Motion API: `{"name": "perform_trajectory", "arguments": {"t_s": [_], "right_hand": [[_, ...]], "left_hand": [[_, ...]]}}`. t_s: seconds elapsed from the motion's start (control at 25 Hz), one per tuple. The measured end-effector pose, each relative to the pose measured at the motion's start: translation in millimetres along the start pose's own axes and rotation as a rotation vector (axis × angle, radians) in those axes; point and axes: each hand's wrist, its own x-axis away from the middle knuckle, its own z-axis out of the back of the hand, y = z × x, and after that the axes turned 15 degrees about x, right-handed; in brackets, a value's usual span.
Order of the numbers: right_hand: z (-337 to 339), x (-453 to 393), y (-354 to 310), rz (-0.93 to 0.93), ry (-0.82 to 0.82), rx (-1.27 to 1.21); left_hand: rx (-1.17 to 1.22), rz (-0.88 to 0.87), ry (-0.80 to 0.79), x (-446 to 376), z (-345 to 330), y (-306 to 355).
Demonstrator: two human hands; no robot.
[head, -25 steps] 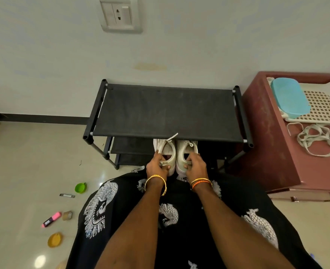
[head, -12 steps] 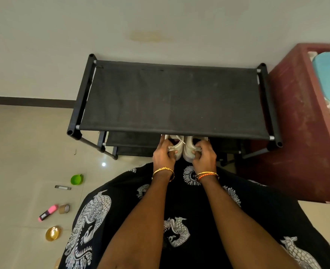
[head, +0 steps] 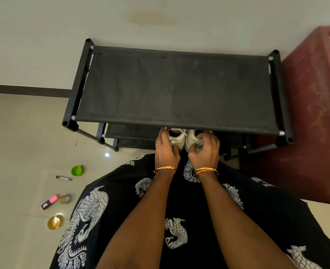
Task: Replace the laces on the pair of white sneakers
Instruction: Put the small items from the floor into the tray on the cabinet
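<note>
Two white sneakers stand side by side just under the front edge of the black shoe rack (head: 179,90), heels toward me. My left hand (head: 166,150) grips the heel of the left sneaker (head: 176,139). My right hand (head: 206,150) grips the heel of the right sneaker (head: 191,140), fingers curled round it. A white lace end lies across the left sneaker's opening. The rack's top shelf hides the toes of both shoes.
A dark red cabinet (head: 311,113) stands right of the rack. On the floor at the left lie a green cap (head: 77,170), a pink highlighter (head: 49,201), a tape roll (head: 65,199), a gold dish (head: 55,222) and a small dark bar (head: 63,178).
The sneakers have gone further back under the rack's top shelf with both hands on them. The view has tilted down, and the wall socket and basket have left the frame.
</note>
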Motion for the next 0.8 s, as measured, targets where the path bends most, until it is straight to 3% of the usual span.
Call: {"name": "perform_trajectory", "arguments": {"t_s": [0.28,0.4,0.52,0.8], "right_hand": [[-18,5,-4,-0.09,0.216,-0.006],[-14,6,-8,-0.1,0.215,0.05],[2,16,-13,-0.019,0.149,0.114],[76,37,-69,0.346,-0.2,0.068]], "left_hand": [[-0.041,-0.032,0.151,9,-11,-16],[-0.071,-0.013,0.154,5,-8,-13],[-0.159,0.08,0.142,14,14,2],[-0.298,0.037,0.084,57,77,77]]}}
